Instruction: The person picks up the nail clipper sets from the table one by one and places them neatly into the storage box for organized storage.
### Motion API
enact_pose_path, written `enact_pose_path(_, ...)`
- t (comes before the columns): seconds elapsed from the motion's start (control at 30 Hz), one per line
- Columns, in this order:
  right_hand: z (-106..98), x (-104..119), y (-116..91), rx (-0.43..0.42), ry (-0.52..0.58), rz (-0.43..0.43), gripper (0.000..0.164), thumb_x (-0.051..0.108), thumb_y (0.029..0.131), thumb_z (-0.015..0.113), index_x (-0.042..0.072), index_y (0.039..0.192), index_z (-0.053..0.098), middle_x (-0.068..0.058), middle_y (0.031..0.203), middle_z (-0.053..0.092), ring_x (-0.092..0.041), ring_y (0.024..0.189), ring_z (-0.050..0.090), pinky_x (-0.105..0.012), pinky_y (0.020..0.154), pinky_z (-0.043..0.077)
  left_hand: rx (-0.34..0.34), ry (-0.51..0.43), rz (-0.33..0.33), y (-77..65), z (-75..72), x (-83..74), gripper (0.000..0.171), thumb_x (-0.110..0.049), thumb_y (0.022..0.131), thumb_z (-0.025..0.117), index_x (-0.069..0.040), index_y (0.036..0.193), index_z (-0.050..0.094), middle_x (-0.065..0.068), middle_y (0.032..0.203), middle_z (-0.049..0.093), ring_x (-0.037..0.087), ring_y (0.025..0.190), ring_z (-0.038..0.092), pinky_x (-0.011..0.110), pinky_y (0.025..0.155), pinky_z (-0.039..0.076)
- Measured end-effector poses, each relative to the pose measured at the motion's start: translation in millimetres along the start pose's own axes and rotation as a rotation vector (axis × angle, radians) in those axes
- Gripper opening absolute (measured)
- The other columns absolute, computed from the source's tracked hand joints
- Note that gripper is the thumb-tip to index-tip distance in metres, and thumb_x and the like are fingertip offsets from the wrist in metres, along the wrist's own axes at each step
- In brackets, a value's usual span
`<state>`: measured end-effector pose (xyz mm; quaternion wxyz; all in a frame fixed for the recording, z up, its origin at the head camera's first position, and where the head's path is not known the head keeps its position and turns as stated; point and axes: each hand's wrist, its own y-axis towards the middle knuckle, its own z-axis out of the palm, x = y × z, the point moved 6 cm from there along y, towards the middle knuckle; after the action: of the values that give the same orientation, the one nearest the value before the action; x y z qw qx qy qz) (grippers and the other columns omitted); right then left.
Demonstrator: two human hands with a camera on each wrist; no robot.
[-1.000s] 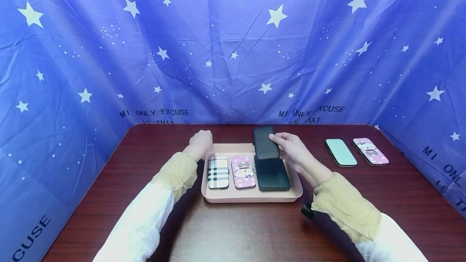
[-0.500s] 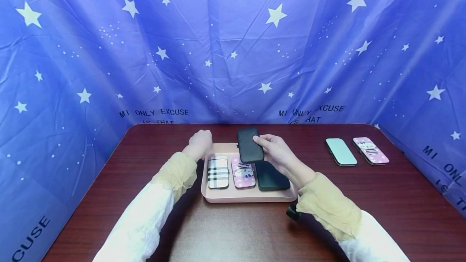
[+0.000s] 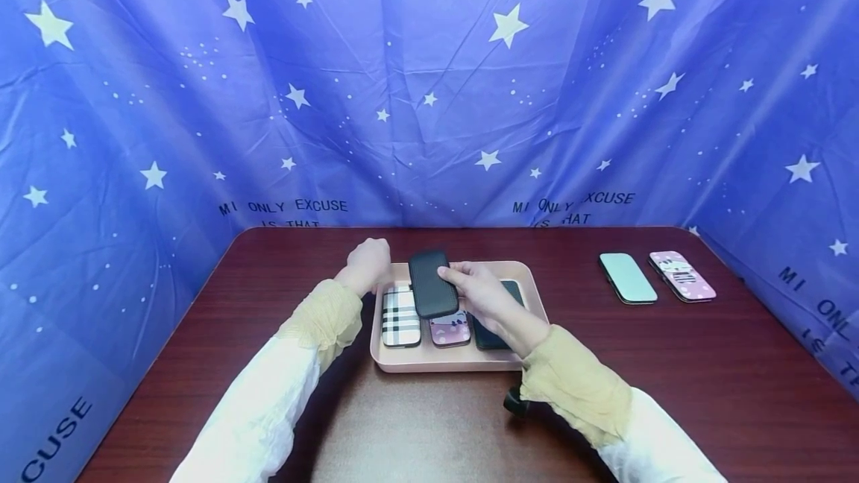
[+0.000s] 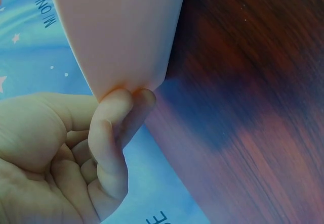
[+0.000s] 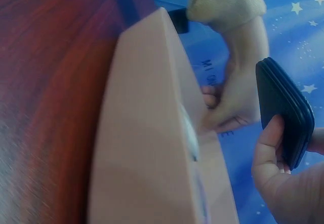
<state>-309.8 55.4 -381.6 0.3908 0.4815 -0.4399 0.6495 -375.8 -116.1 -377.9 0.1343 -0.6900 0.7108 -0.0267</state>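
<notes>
My right hand [image 3: 488, 302] pinches a slim black textured case [image 3: 431, 291] above the pink tray [image 3: 443, 366]. Thumb and fingers sit on its right edge, and in the right wrist view the black case [image 5: 288, 102] is tilted. At the tray's far left corner my left hand [image 3: 369, 263] holds the rim; in the left wrist view thumb and finger pinch the tray [image 4: 121, 37]. Inside lie a plaid case [image 3: 401, 330], a pink cat-patterned case [image 3: 451, 334] and a wider dark case [image 3: 485, 335]. The held case covers parts of the first two; my hand partly hides the dark one.
On the right of the brown table [image 3: 429, 431] lie a mint-green case [image 3: 628, 278] and another pink patterned case [image 3: 683, 276]. A blue star-printed curtain [image 3: 429, 133] encloses the table's back and sides.
My right hand has carried the black case leftward and slightly toward me, from above the dark case to above the pink and plaid cases. My left hand stays at the tray corner.
</notes>
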Motion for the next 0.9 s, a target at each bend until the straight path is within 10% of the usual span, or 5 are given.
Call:
enact_pose_path(0.6, 23.5, -36.2, 8.8, -0.023, -0.102, 0.051, 0.036, 0.016, 0.093, 0.056, -0.006, 0.121, 0.048, -0.015, 0.098, 0.068, -0.017, 0.080, 0.069, -0.029, 0.070, 0.058, -0.002, 0.007, 0.008, 1.7, 0.0, 0.7, 0.018, 0.001, 0.068, 0.072, -0.004, 0.083, 0.064, 0.001, 0.048, 0.062, 0.015, 0.049, 0.063, 0.030, 0.047, 0.051)
enact_pose_path(0.9, 30.0, -45.1, 8.4, -0.077, -0.173, 0.128, 0.039, 0.025, 0.090, 0.062, 0.003, 0.120, 0.050, -0.007, 0.095, 0.069, -0.012, 0.066, 0.068, -0.018, 0.037, 0.035, 0.001, -0.002, 0.008, 1.3, 0.0, 1.1, 0.033, 0.006, 0.067, 0.073, -0.002, 0.097, 0.062, 0.002, 0.056, 0.065, 0.016, 0.051, 0.063, 0.029, 0.046, 0.052)
